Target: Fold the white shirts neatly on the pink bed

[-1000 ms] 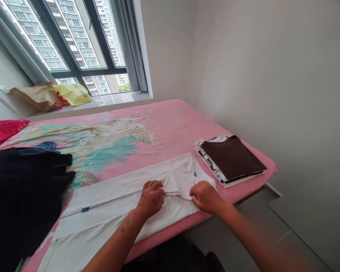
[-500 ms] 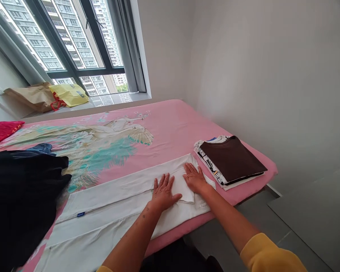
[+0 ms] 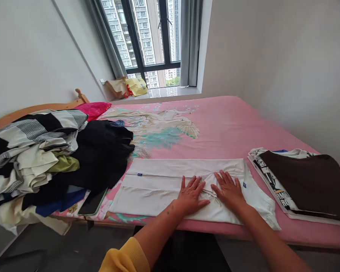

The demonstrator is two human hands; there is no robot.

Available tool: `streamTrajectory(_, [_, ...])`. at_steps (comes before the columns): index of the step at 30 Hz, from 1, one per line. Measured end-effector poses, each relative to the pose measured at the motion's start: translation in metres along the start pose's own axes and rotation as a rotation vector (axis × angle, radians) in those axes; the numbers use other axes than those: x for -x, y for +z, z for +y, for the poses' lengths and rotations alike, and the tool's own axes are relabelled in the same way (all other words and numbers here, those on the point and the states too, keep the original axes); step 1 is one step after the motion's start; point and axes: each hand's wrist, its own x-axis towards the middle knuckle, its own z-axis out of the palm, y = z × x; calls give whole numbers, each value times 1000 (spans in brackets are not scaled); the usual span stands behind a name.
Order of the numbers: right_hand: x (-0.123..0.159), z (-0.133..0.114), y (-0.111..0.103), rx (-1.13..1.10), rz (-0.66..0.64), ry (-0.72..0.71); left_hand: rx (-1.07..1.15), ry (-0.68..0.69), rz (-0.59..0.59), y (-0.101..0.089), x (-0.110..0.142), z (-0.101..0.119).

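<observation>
Shirt (image 3: 147,200), white and part-folded, lies on the pink bedsheet (image 3: 229,124) under your left hand (image 3: 190,195) and right hand (image 3: 229,192), fingers spread, gripping nothing, seemingly smoothing it; the next move calls for pressing creases flat

Lit softly by daylight from the far window (image 3: 146,37), glinting off the glossy sill (image 3: 160,92). Dimmer over the near floor (image 3: 82,245). Stretched toward the edges, darkened at the far right corner, yet sharp enough to show seams on the white garment (image 3: 147,196).
</observation>
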Motion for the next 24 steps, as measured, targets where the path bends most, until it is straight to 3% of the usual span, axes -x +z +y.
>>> streamTrajectory(3, [1, 3, 8, 25, 29, -5, -92, -139, 19, -19, 57, -48])
streamTrajectory(6, [0, 5, 12, 32, 43, -6, -184, -346, 17, -50, 108, -107])
streamTrajectory(10, [0, 4, 9, 4, 66, 7, -229, -466, -19, -94, 147, -163])
streamTrajectory(13, [6, -10, -8, -122, 183, -25, -221, -465, -41, -112, 157, -180])
streamTrajectory(16, [18, -45, -30, -287, 294, -289, -129, -495, -45, -119, 160, -188])
streamTrajectory(19, [24, -92, -43, -341, 184, -511, -38, -536, -47, -120, 162, -198])
streamTrajectory(24, [13, -150, -41, -221, -34, -458, 111, -606, -59, -124, 175, -217])
